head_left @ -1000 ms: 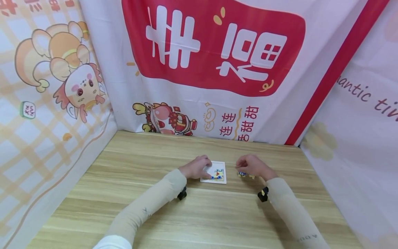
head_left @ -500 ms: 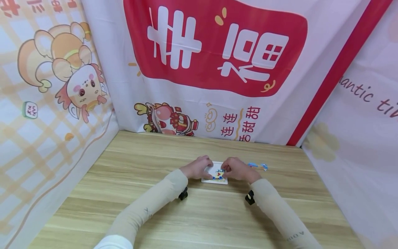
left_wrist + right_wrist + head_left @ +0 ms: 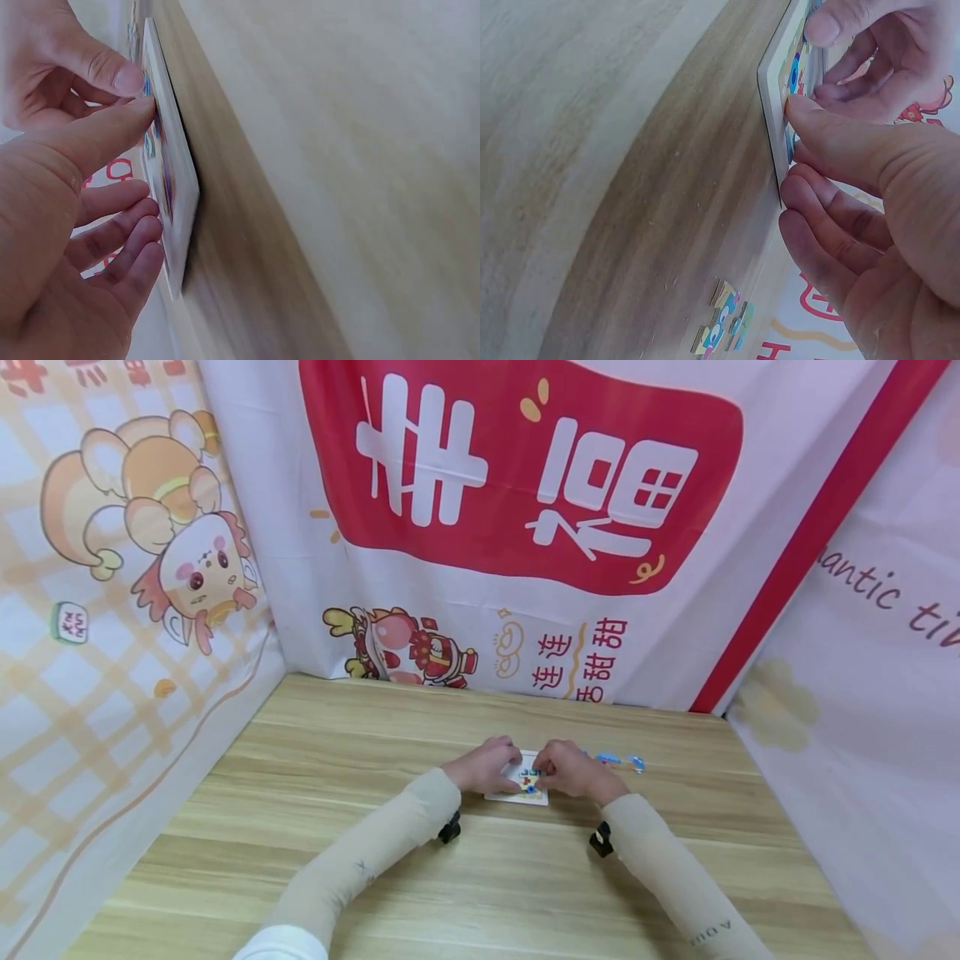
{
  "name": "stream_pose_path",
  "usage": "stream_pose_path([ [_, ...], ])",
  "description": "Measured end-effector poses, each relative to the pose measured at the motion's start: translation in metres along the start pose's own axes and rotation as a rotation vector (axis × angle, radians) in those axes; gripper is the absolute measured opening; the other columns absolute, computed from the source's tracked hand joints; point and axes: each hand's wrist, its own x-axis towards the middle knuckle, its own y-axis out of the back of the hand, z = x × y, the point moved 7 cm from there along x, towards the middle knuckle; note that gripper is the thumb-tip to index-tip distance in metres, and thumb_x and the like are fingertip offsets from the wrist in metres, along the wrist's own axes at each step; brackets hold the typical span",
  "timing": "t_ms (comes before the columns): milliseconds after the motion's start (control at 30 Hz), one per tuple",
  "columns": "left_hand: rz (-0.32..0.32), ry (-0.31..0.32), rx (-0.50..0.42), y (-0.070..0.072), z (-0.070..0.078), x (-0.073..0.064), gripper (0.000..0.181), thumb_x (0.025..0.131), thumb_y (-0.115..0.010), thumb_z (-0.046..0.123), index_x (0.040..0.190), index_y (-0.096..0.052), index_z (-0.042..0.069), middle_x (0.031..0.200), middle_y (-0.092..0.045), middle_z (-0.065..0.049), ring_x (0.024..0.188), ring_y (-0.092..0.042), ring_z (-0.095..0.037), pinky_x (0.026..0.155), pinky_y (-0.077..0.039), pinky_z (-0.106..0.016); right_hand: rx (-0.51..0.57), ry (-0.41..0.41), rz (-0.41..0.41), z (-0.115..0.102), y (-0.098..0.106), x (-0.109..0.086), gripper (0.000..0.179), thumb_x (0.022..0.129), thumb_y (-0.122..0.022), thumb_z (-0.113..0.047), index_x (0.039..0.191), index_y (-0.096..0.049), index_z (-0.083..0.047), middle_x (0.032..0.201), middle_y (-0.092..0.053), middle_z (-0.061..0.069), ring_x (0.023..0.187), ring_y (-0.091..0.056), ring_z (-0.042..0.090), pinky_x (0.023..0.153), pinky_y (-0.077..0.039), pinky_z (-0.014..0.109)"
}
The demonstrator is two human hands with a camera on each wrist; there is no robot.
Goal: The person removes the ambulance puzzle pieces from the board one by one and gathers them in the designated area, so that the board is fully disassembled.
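A thin white-framed puzzle board [image 3: 498, 797] lies on the table, with colourful jigsaw pieces [image 3: 528, 782] fitted along its near right part. My left hand [image 3: 486, 765] rests at the board's left side. Its thumb presses on the pieces while its other fingers are loosely bent over the board, as the left wrist view shows. From the right, my right hand [image 3: 572, 767] holds a small puzzle piece [image 3: 791, 135] between thumb and index finger at the board's right edge. Most of that piece is hidden by the fingers. Both thumbs are close together over the picture.
Several loose blue and yellow pieces [image 3: 720, 319] lie on the wooden table [image 3: 525, 885] to the right, partly behind my right hand in the head view. A printed cloth [image 3: 517, 560] hangs at the back, with similar cloths on both sides.
My right hand has moved left from the loose pieces to the board's right edge. Over the last half second, my left hand has shifted slightly right, its thumb further across the picture.
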Motion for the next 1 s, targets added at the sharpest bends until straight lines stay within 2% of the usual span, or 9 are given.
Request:
stream_pose_path([
  [300,0.03,-0.039,-0.016,-0.006,0.011,0.012,0.045,0.092,-0.083,0.029,0.128,-0.071,0.005,0.122,-0.063,-0.01,0.113,-0.055,-0.023,0.103,-0.049,-0.037,0.006,0.082,0.034,-0.005,-0.001,-0.001,0.021,0.089,-0.085,-0.011,0.108,-0.08,-0.003,0.091,-0.07,0.007,0.081,-0.063,0.02,0.069,-0.05,0.025],
  [600,0.027,-0.022,-0.056,-0.006,0.01,0.016,0.048,0.092,-0.084,0.03,0.13,-0.07,0.006,0.122,-0.063,-0.008,0.11,-0.056,-0.02,0.102,-0.05,-0.034,0.035,0.047,0.07,-0.003,0.001,-0.005,0.026,0.09,-0.083,-0.008,0.113,-0.076,0.0,0.101,-0.071,0.012,0.091,-0.068,0.022,0.079,-0.058,0.028],
  [867,0.032,-0.008,-0.044,-0.009,0.008,0.018,0.048,0.092,-0.084,0.032,0.13,-0.07,0.006,0.123,-0.063,-0.007,0.11,-0.056,-0.02,0.103,-0.05,-0.033,0.032,0.053,0.148,-0.002,0.006,-0.008,0.011,0.094,-0.074,0.0,0.105,-0.076,-0.002,0.101,-0.074,0.007,0.09,-0.068,0.014,0.082,-0.061,0.032],
  [1000,0.037,-0.019,-0.029,-0.008,0.01,0.018,0.047,0.092,-0.084,0.032,0.128,-0.07,0.005,0.122,-0.064,-0.008,0.111,-0.057,-0.021,0.103,-0.05,-0.034,0.065,0.051,0.154,0.0,0.006,-0.008,0.008,0.096,-0.072,0.0,0.101,-0.075,-0.005,0.101,-0.076,0.006,0.089,-0.068,0.012,0.083,-0.061,0.032],
])
